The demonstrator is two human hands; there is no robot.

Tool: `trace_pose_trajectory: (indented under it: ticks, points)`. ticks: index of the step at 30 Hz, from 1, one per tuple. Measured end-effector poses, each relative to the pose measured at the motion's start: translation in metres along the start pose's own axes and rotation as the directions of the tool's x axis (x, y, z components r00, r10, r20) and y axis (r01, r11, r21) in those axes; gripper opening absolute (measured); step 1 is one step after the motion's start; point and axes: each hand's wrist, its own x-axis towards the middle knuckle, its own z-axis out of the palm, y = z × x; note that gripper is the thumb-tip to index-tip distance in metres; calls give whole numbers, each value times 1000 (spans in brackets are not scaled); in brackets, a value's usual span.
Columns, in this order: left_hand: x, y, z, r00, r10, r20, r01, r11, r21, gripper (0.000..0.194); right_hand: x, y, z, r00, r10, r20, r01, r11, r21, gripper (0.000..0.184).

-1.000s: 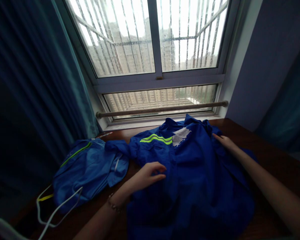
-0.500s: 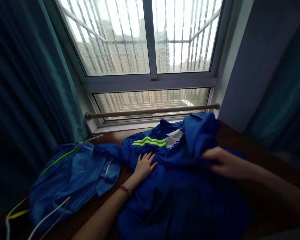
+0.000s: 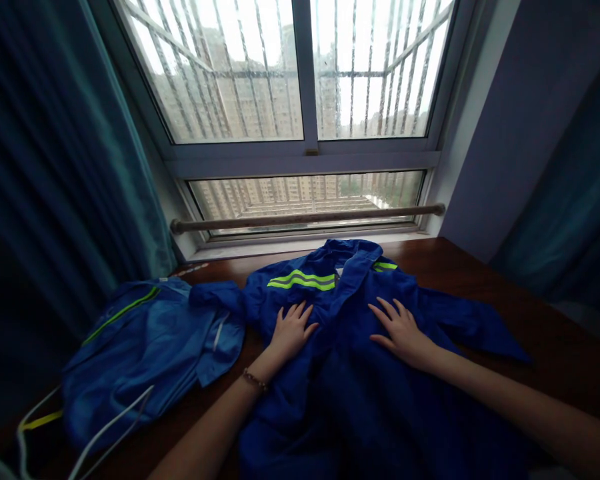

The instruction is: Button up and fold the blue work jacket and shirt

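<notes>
Blue jkt (image 3: 349, 317) under fingers; L hand (image 3: 291, 333) & R hand (image 3: 405, 337) palm-down, fingers splayed, gripping nothing. Spreading mostly done, I'd judge: front lapped betw. hands, sleeve (image 3: 480, 327) out beyond R fingers. Left, prob.: creases wristward of L fingers.

A thin bracelet strung with small, rounded, dark brownish beads (image 3: 255, 379) circled the slim left wrist (image 3: 269, 362), low and left of centre in the frame; the beads were too small to tell any finer marking. The left forearm (image 3: 213, 427), near the bottom edge, and the right forearm (image 3: 523, 405), toward the lower right corner, were slender and bare. The left hand (image 3: 291, 331) and right hand (image 3: 405, 337) had narrow, tapering fingers (image 3: 382, 316).
</notes>
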Motion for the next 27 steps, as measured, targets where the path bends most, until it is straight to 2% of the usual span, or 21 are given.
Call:
trace_pose_trajectory:
  ticks: [2,4,7,9,14,16,18,19,20,21,22,23,24,27]
  points:
    - [-3,0,-1,1000,-7,12,7,1000,5,47,15,21,26,994,100,40,-96,990,-103,65]
    - [-5,0,-2,999,-9,32,9,1000,2,47,30,45,38,990,130,46,-122,980,-157,63]
    - [-7,1,-2,999,-11,50,12,1000,-6,47,45,73,39,994,93,56,-82,981,-174,59]
    - [-8,3,-3,999,-14,44,14,1000,-3,46,46,81,38,997,61,53,-50,981,-185,57]
    - [-11,13,-23,1000,4,25,-5,1000,30,44,11,66,32,998,-55,17,57,969,-240,58]
    - [-11,19,-34,999,-8,53,4,998,59,55,-3,55,20,992,-126,10,125,966,-227,57]
    - [-5,27,-43,993,-47,108,38,996,81,64,-5,45,6,991,-135,7,135,988,-78,51]
    - [0,31,-45,989,-71,130,60,994,86,64,0,39,1,996,-88,2,88,993,85,48]
    - [8,35,-45,986,-89,143,78,993,85,61,10,34,-3,1000,19,-9,-15,948,319,45]
    - [18,39,-44,986,-93,142,83,994,74,56,23,29,-4,988,155,0,-128,814,566,40]
    - [31,44,-41,989,-77,125,71,996,51,49,40,23,-4,951,307,38,-221,587,778,36]
    - [44,49,-36,994,-47,100,46,999,21,42,59,18,-2,876,473,97,-257,287,923,32]
    - [58,53,-29,998,-3,61,5,1000,-17,35,78,14,2,842,526,116,-229,154,961,31]
    - [94,59,-5,998,56,-20,-58,994,-96,34,127,12,11,801,594,69,-74,-17,997,17]
